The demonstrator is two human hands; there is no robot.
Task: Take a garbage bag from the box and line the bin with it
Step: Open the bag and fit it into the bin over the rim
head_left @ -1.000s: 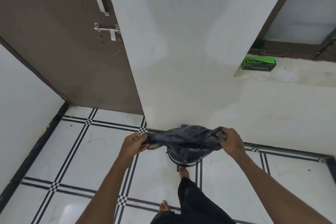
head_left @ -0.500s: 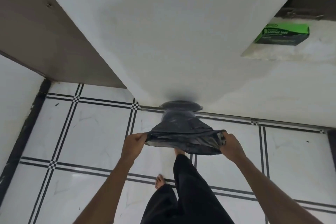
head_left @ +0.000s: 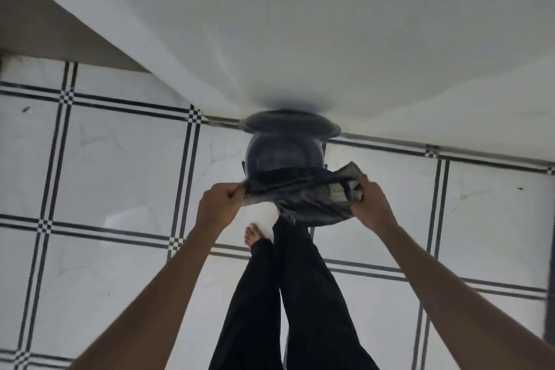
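Hands (head_left: 220, 200) (head_left: 368, 203) stretching garbage bag (head_left: 300, 192), bin (head_left: 283, 156)

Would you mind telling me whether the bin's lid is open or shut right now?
Open. The lid stands up against the wall, the bin interior shows beneath it, and both hands hold the garbage bag at its mouth.

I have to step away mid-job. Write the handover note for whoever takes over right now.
Left hand: shut on one edge of the black garbage bag.
Right hand: shut on the opposite edge, bunched.
The bag is stretched between both hands, just in front of and above the dark bin, which stands on the tiled floor against the white wall with its lid raised. The bag box is out of view.
Done: bag taken out and held at its mouth.
Left: open the mouth, push the bag into the bin, fold its edge over the rim.
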